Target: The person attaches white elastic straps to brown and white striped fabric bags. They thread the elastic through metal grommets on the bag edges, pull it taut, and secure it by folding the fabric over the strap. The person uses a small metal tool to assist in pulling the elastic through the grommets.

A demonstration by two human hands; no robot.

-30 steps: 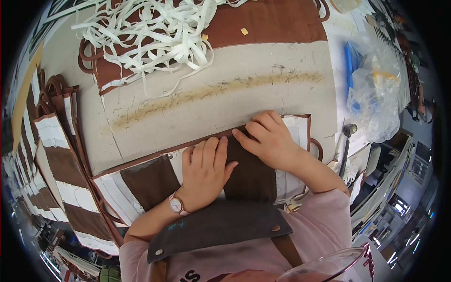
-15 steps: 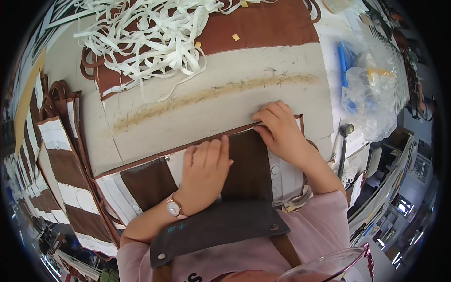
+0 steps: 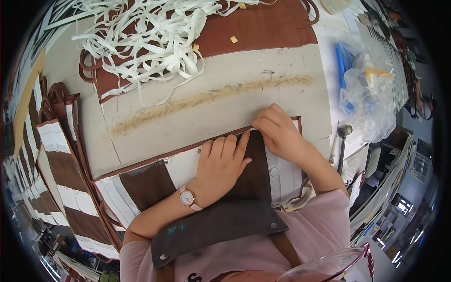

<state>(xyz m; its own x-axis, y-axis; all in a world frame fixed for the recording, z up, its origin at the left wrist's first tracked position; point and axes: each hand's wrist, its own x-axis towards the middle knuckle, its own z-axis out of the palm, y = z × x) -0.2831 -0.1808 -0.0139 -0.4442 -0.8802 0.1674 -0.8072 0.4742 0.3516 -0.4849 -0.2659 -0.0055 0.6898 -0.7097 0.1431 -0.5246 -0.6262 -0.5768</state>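
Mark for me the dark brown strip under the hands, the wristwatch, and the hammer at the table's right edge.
dark brown strip (image 3: 256, 181), head view, bare middle below the fingers.
wristwatch (image 3: 187, 197), head view, round dial on the left wrist.
hammer (image 3: 345, 131), head view, metal head.

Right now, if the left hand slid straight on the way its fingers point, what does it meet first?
The left hand lies flat on the brown panel, fingers pointing up and away from the body. Going on, it would cross the panel's top edge onto the grey work mat, probably reaching the tan glue streak next. The right hand sits just beside that line.
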